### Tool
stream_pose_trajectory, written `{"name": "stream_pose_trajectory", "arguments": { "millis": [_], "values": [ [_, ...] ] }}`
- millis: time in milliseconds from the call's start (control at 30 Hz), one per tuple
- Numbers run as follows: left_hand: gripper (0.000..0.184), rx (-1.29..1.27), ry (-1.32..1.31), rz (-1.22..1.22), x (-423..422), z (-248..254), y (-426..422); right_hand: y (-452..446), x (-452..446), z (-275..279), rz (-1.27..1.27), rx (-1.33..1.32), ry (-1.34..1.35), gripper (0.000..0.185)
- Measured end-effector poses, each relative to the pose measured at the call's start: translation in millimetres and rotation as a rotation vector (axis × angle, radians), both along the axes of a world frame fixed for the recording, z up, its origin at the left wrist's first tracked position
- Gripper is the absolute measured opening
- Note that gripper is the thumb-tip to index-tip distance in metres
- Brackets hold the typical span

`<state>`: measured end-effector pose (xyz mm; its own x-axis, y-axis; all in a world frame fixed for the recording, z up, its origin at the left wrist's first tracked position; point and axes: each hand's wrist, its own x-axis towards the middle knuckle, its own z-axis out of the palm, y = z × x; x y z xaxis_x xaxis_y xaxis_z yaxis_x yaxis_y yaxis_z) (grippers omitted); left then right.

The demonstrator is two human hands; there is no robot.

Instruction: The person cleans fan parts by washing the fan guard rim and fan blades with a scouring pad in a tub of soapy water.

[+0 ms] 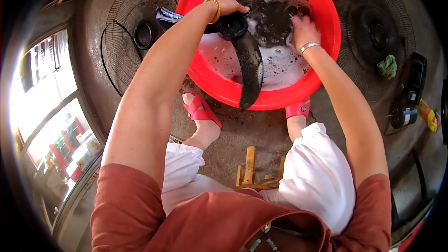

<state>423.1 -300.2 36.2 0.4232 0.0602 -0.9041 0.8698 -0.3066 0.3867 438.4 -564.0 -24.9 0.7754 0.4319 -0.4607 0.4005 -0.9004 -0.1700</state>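
Note:
A black fan blade wheel (249, 65) lies tilted over the red basin (263, 100), one blade hanging across the near rim and its hub toward the left. My left hand (229, 7), with a gold bangle at the wrist, grips it near the hub and upper blade. Soapy water (284, 72) with white foam fills the basin, and a dark patch (275, 23) shows in its middle. At the right side of the basin my right hand (305, 33), wearing a silver bangle, has its fingertips in the water. Splashes and blur hide what those fingers touch, if anything.
Fan parts with wire grilles lie on the floor left (123, 28) and right (373, 28) of the basin. A green cloth (387, 67) rests on the right grille, near a black fan base (416, 79) and a yellow packet (427, 114). A wooden stool (250, 163) is below me.

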Motion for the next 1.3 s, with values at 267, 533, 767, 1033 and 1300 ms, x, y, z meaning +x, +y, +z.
{"name": "stream_pose_trajectory", "arguments": {
  "millis": [267,533,767,1033,1300],
  "values": [
    [0.048,0.094,-0.023,-0.123,2.4,5.1,2.6,26.5,-9.9,72.8,0.006,0.858,0.996,0.047],
    [0.044,0.081,-0.09,-0.09,-0.4,-25.6,12.7,22.5,-27.4,96.5,0.554,0.574,0.52,0.025],
    [0.043,-0.01,-0.058,-0.263,-13.6,-40.0,13.0,-0.2,10.7,23.4,-0.145,0.31,-0.031,0.038],
    [0.062,-0.241,-0.097,0.111,-28.3,-63.1,14.9,37.2,8.0,40.1,-0.411,0.94,0.941,0.042],
    [0.081,-0.428,-0.218,0.266,-28.8,-46.1,5.5,61.8,0.9,-2.0,-0.112,0.767,-0.179,0.032]
  ]
}}
